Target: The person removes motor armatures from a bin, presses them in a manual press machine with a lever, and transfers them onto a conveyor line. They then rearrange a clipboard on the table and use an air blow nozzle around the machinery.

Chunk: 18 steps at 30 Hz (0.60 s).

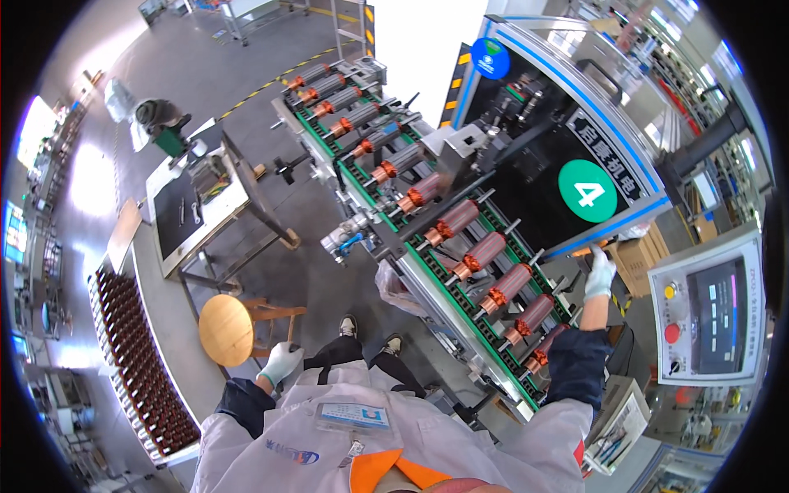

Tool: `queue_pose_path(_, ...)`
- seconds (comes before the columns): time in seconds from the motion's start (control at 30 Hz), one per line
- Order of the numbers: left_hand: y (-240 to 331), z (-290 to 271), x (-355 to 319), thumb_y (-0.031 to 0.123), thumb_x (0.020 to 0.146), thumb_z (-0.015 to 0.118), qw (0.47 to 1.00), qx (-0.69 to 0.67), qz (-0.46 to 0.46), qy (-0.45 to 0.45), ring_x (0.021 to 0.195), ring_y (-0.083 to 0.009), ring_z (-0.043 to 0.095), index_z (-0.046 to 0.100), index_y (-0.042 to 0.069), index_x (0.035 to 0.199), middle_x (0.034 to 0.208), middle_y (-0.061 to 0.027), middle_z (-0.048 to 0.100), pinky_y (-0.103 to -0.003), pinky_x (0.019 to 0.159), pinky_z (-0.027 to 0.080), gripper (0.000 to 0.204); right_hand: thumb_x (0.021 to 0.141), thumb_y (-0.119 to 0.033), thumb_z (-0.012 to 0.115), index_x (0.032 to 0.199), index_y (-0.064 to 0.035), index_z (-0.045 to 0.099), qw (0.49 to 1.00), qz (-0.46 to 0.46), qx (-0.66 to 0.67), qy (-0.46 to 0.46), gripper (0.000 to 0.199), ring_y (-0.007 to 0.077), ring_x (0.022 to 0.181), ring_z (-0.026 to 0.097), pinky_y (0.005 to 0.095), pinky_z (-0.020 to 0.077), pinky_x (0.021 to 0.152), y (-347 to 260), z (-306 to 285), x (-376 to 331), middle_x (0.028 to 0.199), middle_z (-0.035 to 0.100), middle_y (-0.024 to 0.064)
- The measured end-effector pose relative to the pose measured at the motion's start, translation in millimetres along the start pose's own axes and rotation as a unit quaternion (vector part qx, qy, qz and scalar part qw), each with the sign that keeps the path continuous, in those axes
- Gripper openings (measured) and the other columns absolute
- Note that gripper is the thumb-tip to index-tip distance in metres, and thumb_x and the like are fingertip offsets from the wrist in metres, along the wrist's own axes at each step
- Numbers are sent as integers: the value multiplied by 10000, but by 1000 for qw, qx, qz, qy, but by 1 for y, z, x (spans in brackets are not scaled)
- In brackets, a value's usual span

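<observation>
My right hand [601, 275], in a white glove, reaches to the lower edge of the machine's dark door panel [526, 185]. Its thumb and a finger stand apart there; I see no thing held between them. Low at my left side, my gloved left hand [282, 361] is curled closed beside a round wooden stool [226, 330]. Whatever its fingers might hold is hidden. Before me a green-edged conveyor [411, 255] carries a row of motor armatures [485, 252] with copper windings and steel shafts. The row passes under the machine's metal head [460, 148].
A control panel [705, 308] with a screen and buttons stands at the right, near cardboard boxes [641, 259]. On the left are a workbench [177, 222] with tools and a rack of many dark red-brown parts [136, 361]. A blue-handled fitting [349, 240] juts from the conveyor's left side.
</observation>
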<state>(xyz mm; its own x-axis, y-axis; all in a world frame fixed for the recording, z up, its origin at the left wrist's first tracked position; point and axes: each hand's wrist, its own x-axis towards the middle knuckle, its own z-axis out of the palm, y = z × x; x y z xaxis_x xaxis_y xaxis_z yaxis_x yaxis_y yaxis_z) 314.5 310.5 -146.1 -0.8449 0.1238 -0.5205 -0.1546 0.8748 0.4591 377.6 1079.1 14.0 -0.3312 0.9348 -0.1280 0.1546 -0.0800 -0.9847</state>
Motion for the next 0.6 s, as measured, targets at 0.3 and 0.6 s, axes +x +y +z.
queue_pose_path(0.3,222,-222,-107,135,910,620,856,-390,313,-132,623,-122,605,645,-47,744,715,-82,667,-276,579,483,248,963,-148,585,1130,22,662,957,-129,-114,-233,250,91,625,592,250,477,549,-100,41,-270,915,701,70)
queue_pose_path(0.6,130,-378,-245,121,932,607,570,-339,748,4,793,-241,686,692,22,995,911,-131,706,-422,768,565,144,944,-206,641,1191,26,652,727,-83,-237,-640,339,180,857,687,322,550,787,23,203,-496,1017,721,151)
